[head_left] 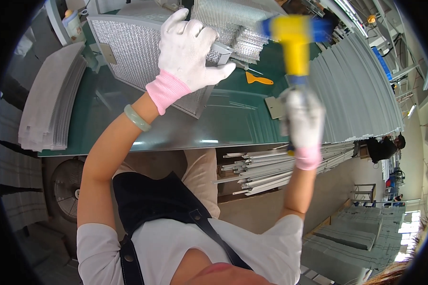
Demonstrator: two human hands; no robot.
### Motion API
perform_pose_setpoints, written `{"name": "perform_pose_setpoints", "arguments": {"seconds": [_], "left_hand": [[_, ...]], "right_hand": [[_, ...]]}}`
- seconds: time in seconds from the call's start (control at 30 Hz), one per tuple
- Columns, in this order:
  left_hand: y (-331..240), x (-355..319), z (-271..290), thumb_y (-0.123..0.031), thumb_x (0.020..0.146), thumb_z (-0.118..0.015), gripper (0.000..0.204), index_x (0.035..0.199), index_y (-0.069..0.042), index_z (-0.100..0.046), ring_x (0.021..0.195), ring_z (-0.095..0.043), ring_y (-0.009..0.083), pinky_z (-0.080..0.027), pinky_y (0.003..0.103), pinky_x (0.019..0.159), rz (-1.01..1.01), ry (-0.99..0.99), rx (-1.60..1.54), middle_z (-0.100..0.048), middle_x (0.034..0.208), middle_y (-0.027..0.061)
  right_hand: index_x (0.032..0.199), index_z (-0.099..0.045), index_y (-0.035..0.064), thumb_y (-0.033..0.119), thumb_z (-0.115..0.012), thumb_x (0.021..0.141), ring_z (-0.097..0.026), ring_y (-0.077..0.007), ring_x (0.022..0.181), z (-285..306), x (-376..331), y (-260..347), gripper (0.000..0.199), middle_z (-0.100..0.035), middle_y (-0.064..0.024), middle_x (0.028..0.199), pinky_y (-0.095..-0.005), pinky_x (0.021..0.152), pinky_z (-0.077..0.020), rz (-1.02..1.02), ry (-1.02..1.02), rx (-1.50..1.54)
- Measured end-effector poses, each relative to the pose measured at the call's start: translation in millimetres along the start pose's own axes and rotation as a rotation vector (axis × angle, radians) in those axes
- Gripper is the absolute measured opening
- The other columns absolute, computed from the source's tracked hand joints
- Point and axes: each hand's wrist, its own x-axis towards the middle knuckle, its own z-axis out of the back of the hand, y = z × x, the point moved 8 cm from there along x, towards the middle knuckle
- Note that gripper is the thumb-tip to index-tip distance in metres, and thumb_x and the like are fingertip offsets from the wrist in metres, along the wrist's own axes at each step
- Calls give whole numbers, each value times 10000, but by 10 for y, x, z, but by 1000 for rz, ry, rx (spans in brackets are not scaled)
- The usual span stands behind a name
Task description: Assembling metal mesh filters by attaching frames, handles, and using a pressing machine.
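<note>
My left hand point(188, 47), in a white glove with a pink cuff, lies over the near corner of a framed metal mesh filter point(128, 52), fingers curled over its edge and thumb out to the right. The filter lies flat on a green table point(176, 128). My right hand point(303, 118), gloved the same way, grips the handle of a mallet with a yellow and blue head point(295, 40), raised over the table to the right of the filter and blurred.
An orange scraper point(257, 79) and a small metal plate point(275, 107) lie on the table. Mesh sheets are stacked at the left point(50, 99), grey strips at the right point(352, 95). Metal profiles point(271, 168) and a fan point(66, 183) sit below. Another person point(383, 147) stands far right.
</note>
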Motion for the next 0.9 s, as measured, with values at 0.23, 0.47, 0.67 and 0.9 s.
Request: {"name": "perform_pose_setpoints", "arguments": {"seconds": [0.23,0.47,0.67,0.9], "left_hand": [[-53,45,34,-361,472,-730,438,752,-67,-563,863,-500,295,-378,439,887,-18,-47,7,-477,752,77],[-59,123,61,-317,495,-683,385,711,-43,-519,773,-467,283,-293,481,955,59,-30,-142,-428,718,106],[-41,82,67,-291,503,-679,365,714,-44,-515,790,-467,296,-312,479,941,65,-10,-104,-435,733,113],[-61,112,-70,-279,499,-678,358,706,-43,-506,779,-460,296,-313,481,939,45,-72,-105,-422,728,111]], "right_hand": [[749,-525,-5,287,-525,864,-459,-132,505,-81,211,291,313,-516,-23,574,-331,490,-393,-30,228,-632],[829,-553,64,243,-494,875,-401,-42,399,676,291,1325,194,-428,19,513,-196,360,-299,228,-338,-193],[758,-545,5,272,-557,842,-377,-85,476,229,413,346,281,-447,-1,508,-263,425,-331,-73,92,-646],[729,-527,48,287,-522,855,-390,-32,382,485,297,1109,271,-447,23,493,-192,356,-290,244,-195,-277]]}}
